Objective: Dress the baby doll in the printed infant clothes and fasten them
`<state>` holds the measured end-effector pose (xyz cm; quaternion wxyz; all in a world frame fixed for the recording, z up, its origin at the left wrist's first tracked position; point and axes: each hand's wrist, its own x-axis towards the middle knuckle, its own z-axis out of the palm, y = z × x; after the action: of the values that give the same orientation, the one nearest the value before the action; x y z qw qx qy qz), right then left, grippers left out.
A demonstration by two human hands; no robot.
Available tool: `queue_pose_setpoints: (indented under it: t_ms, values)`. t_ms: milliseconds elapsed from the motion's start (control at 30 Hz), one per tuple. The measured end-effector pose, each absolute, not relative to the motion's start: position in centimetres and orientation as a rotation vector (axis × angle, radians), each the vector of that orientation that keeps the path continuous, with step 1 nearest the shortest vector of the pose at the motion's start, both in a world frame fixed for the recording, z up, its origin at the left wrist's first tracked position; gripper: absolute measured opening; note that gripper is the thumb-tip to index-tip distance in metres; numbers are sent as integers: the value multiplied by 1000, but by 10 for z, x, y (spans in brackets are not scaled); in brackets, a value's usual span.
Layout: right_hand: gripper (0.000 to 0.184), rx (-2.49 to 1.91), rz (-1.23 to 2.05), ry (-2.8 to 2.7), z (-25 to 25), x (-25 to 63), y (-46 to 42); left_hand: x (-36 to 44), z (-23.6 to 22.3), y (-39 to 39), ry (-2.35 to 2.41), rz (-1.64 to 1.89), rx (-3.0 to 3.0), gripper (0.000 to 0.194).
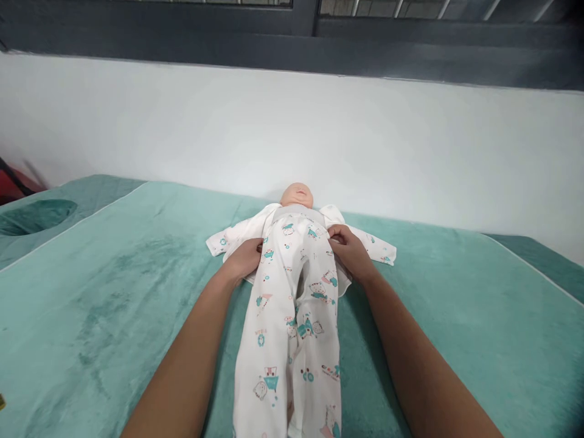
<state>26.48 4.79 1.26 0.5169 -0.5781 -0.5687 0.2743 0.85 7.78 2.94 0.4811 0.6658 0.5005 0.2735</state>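
Note:
A baby doll lies on its back, its head toward the wall. Over its body spread white baby pants with a teal and pink animal print and a grey waistband; the legs stretch toward me. Beneath the pants is a matching baby shirt, its sleeves out to both sides. My left hand pinches the left edge of the pants below the waist. On the opposite edge, my right hand grips the pants with thumb and curled fingers. The doll's torso and legs are hidden under the cloth.
A teal plush cover lies under everything. Behind the doll rises a white wall, with a dark window frame above it. A round hollow and a red object are at the far left.

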Motion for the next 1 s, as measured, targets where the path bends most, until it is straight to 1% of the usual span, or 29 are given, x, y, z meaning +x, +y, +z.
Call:
queue_pose_setpoints:
  t_ms: [100, 200, 400, 500, 600, 767, 833, 900, 1000]
  values:
    - [13, -1421, 521, -1501, 16, 270, 48, 9, 30, 77, 1231, 673, 1635, 30]
    - [13, -1471, 580, -1622, 19, 277, 47, 9, 32, 76, 1237, 672, 1627, 29]
    - [33, -1554, 773, -1660, 17, 287, 45, 9, 33, 74, 1174, 651, 1569, 27]
    - [37, -1588, 816, -1618, 14, 289, 45, 10, 33, 73, 1153, 657, 1537, 27]
    - [32, -1581, 892, -1622, 15, 291, 46, 12, 34, 72, 1157, 662, 1518, 28]
    - [13, -1457, 939, -1670, 17, 294, 45, 15, 35, 71, 1155, 656, 1512, 30]
    - [8, -1440, 929, -1704, 16, 294, 44, 16, 35, 71, 1151, 666, 1521, 31]
    - [7, -1442, 939, -1671, 13, 293, 42, 16, 34, 70, 1152, 682, 1522, 32]
    - [20, -1331, 1027, -1496, 9, 289, 41, 17, 34, 70, 1179, 709, 1516, 32]
